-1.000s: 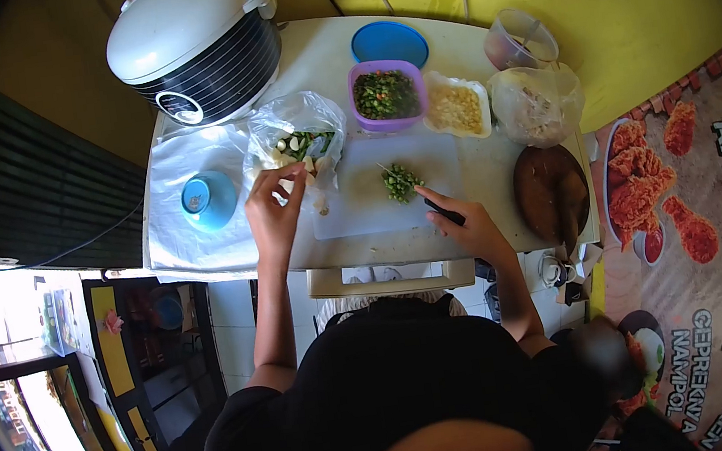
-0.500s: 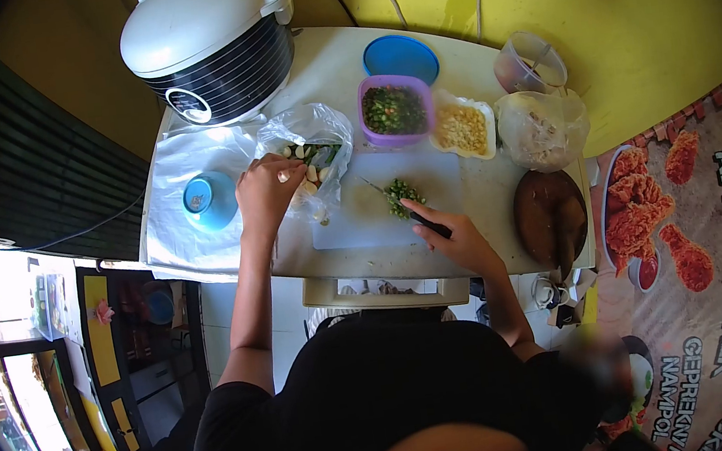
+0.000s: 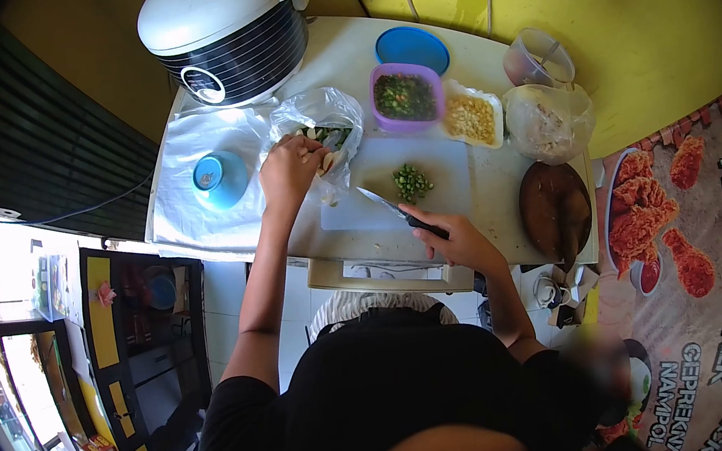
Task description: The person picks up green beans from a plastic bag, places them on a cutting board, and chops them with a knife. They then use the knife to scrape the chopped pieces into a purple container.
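My right hand [image 3: 457,239] is closed round the black handle of a knife [image 3: 390,206], its blade pointing up and left over the near part of a white cutting board [image 3: 364,212]. Chopped green pieces [image 3: 412,182] lie in a small heap on the board, just beyond the blade. At the opening of a clear plastic bag [image 3: 333,105] is my left hand [image 3: 291,173], its fingers bent together around something pale and too small to name. Green and pale pieces show inside the bag.
A purple tub [image 3: 406,96] of chopped greens, a blue lid [image 3: 412,50], a white tray [image 3: 472,117] of pale bits, a filled plastic bag [image 3: 549,121], a clear container [image 3: 537,60], a brown stone mortar [image 3: 555,212], a blue bowl [image 3: 220,179] and a rice cooker [image 3: 225,39] surround the board.
The knife has moved off the chopped green pieces toward the board's near side. My left hand is lower against the bag's contents. The whole view has shifted slightly.
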The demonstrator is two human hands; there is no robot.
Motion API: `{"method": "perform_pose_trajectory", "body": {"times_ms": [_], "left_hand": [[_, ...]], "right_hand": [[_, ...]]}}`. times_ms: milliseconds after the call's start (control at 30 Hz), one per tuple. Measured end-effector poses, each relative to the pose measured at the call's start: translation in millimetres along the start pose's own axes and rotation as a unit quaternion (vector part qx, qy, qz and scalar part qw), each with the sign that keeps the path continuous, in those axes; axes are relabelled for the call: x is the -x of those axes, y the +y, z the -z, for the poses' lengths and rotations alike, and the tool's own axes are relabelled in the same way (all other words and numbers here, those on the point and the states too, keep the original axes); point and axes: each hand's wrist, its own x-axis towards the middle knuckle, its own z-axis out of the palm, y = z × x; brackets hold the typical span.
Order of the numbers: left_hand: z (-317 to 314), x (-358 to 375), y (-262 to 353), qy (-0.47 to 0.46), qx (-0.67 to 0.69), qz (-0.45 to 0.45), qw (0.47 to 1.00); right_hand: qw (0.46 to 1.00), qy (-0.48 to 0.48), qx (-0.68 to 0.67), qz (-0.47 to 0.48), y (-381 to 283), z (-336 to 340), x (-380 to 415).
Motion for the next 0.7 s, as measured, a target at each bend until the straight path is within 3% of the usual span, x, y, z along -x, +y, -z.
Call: {"method": "perform_pose_trajectory", "body": {"times_ms": [233,367,533,633,700], "left_hand": [[26,8,13,0.096,0.198,0.026,0.975],[28,20,22,0.098,0.21,0.034,0.972],[22,51,42,0.045,0.184,-0.054,0.98],[0,66,46,-0.019,0.249,-0.099,0.963],[-16,70,43,-0.04,0.205,-0.184,0.96]], "right_hand": [[0.999,0.035,-0.021,-0.035,8,2,10],[0.998,0.049,-0.029,-0.039,9,2,12],[0.997,0.053,-0.04,-0.03,10,-1,12],[0.997,0.055,-0.051,-0.03,12,-3,11],[0.995,0.075,-0.058,-0.028,14,-6,11]]}}
